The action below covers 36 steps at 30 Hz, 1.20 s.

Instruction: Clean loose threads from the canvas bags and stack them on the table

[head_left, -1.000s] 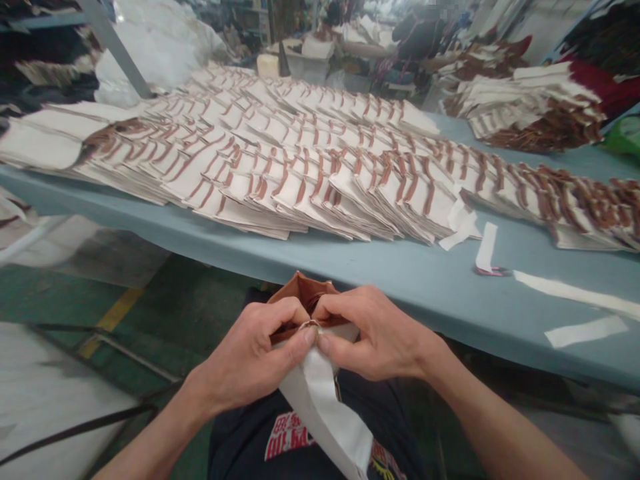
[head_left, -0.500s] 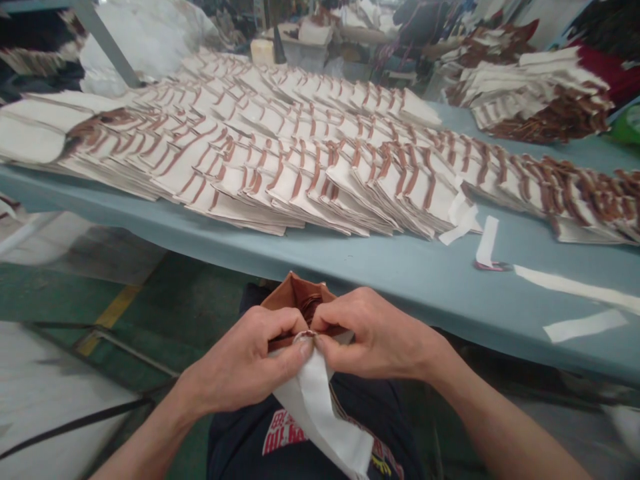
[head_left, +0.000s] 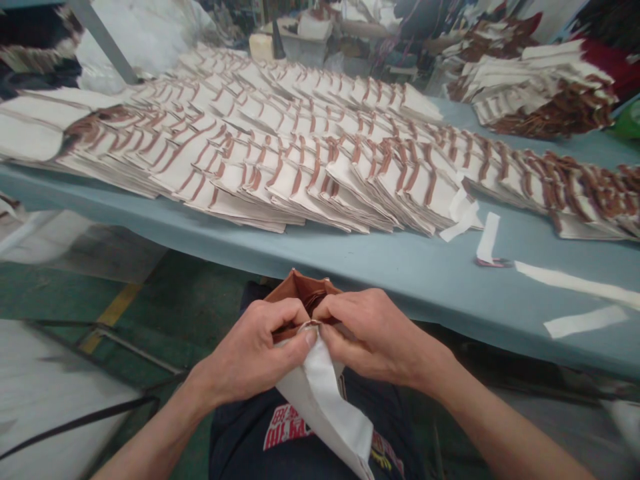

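Over my lap I hold a white fabric piece (head_left: 325, 407) with a brown leather part (head_left: 300, 290) at its top. My left hand (head_left: 253, 350) pinches its upper edge with thumb and bent fingers. My right hand (head_left: 373, 333) pinches the same edge from the other side, thumb tip against my left thumb. A small metal ring (head_left: 310, 325) shows between the two thumbs. The white fabric hangs down over my dark printed shirt (head_left: 280, 433).
A blue-grey table (head_left: 400, 273) runs across in front of me. Long overlapping rows of white pieces with brown straps (head_left: 300, 160) cover it. White strips (head_left: 583, 323) lie at the right. More stacks (head_left: 540, 93) sit far right. Green floor with a yellow line (head_left: 110, 313) lies below left.
My hands stay pinched on the piece's top edge, with only slight shifts of fingers. The view has tilted a little.
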Tool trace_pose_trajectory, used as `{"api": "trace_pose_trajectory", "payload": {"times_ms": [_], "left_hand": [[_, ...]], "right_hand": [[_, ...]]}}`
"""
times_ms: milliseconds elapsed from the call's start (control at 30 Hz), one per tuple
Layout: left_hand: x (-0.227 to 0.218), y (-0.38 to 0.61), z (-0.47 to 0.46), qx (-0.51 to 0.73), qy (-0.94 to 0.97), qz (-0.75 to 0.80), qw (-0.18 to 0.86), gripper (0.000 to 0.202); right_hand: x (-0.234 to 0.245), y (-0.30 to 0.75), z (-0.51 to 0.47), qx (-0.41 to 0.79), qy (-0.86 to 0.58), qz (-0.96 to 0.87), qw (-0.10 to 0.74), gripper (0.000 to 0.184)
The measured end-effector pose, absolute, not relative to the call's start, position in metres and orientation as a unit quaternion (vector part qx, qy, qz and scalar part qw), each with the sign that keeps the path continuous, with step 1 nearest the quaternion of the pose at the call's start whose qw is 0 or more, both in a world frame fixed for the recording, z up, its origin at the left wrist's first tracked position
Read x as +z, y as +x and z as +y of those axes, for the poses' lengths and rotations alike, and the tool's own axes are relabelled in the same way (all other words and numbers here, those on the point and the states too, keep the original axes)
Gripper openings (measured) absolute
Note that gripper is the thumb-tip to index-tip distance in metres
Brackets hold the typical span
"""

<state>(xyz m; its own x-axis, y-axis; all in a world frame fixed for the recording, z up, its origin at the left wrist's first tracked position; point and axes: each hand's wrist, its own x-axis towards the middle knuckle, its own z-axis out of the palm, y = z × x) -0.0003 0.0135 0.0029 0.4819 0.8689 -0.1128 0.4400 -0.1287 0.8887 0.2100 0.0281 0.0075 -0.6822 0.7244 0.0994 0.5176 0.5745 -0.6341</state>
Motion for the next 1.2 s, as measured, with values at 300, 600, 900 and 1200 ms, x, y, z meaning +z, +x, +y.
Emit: {"api": "trace_pose_trajectory", "payload": {"times_ms": [300,600,900,1200], "left_hand": [[0.011,-0.005,0.005,0.272,0.765,0.426,0.399,0.015],[0.009,-0.008,-0.001,0.307,0.857,0.353,0.214,0.011],[-0.001,-0.014,-0.009,0.293,0.908,0.294,0.055,0.021],[-0.002,-0.013,-0.006,0.276,0.918,0.279,0.047,0.028]], "right_hand": [[0.029,0.205,0.032,0.387,-0.39,-0.827,0.124,0.015],[0.024,0.204,0.027,0.402,-0.37,-0.816,0.187,0.01],[0.006,0.205,0.028,0.606,-0.356,-0.684,0.198,0.01],[0.0,0.206,0.029,0.717,-0.323,-0.578,0.219,0.018]]}}
